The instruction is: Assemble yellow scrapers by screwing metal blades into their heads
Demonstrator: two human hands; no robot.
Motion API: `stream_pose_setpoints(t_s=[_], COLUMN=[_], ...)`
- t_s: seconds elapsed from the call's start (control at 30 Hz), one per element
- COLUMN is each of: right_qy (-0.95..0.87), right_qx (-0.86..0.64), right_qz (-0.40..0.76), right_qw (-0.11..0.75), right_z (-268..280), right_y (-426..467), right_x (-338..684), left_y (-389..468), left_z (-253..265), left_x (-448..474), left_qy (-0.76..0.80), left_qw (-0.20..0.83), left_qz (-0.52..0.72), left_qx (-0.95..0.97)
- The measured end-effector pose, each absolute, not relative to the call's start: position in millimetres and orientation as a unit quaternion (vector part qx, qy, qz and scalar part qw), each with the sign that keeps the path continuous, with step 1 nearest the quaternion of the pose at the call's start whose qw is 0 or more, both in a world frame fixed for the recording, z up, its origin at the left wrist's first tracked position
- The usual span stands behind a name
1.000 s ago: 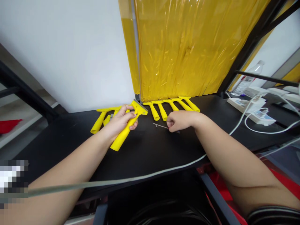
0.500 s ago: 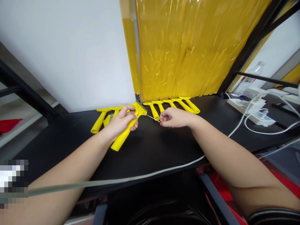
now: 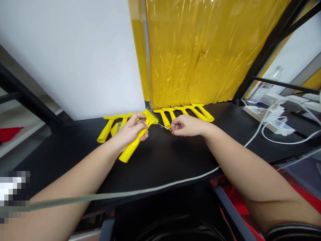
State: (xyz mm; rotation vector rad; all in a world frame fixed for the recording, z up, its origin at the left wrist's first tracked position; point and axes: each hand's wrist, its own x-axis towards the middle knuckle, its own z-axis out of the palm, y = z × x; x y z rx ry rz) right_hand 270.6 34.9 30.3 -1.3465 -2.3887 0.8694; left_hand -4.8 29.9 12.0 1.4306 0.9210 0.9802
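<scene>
My left hand (image 3: 132, 130) is wrapped round a yellow scraper (image 3: 130, 150), its handle slanting down to the left and its metal-edged head up and to the right. In my closed right hand (image 3: 185, 126) is a screwdriver (image 3: 164, 127); its thin shaft runs left, with the tip at the side of the scraper head. Most of the screwdriver's handle is hidden by my fingers, with a bit of red showing. Behind my left hand lies another yellow scraper (image 3: 105, 130), beside a small yellow piece (image 3: 114, 129).
Several yellow scrapers (image 3: 203, 113) lie in a row along the back of the black table (image 3: 160, 160). White power strips (image 3: 272, 120), cables and a plastic bottle (image 3: 265, 85) are at the right. A pale cord (image 3: 160, 186) crosses near the front edge.
The scraper in my left hand has shifted very slightly. The screwdriver still meets its head, and my right hand stays in nearly the same place.
</scene>
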Motion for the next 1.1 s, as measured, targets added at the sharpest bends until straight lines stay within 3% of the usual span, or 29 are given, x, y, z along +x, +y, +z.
stream_pose_setpoints(t_s=[0.2, 0.4, 0.6, 0.83, 1.1], right_qy=[-0.815, -0.755, -0.753, -0.755, -0.765], right_qx=[-0.492, -0.513, -0.474, -0.489, -0.439], right_qz=[0.221, 0.246, 0.234, 0.229, 0.242], right_qw=[0.209, 0.327, 0.391, 0.371, 0.404], right_z=[28.8, 18.2, 3.7, 5.3, -3.2], right_y=[38.7, 41.5, 50.1, 55.4, 59.3], right_x=[266.4, 254.8, 253.6, 253.2, 256.2], left_y=[30.8, 26.8, 27.4, 29.5, 32.4], left_z=[10.8, 16.6, 17.9, 12.4, 11.1], left_x=[-5.8, -1.9, 0.8, -0.7, -1.6], left_qy=[0.370, 0.365, 0.362, 0.345, 0.349], left_qw=[0.525, 0.496, 0.470, 0.449, 0.441], left_qz=[0.432, 0.460, 0.500, 0.495, 0.508], left_qx=[0.633, 0.640, 0.631, 0.659, 0.652])
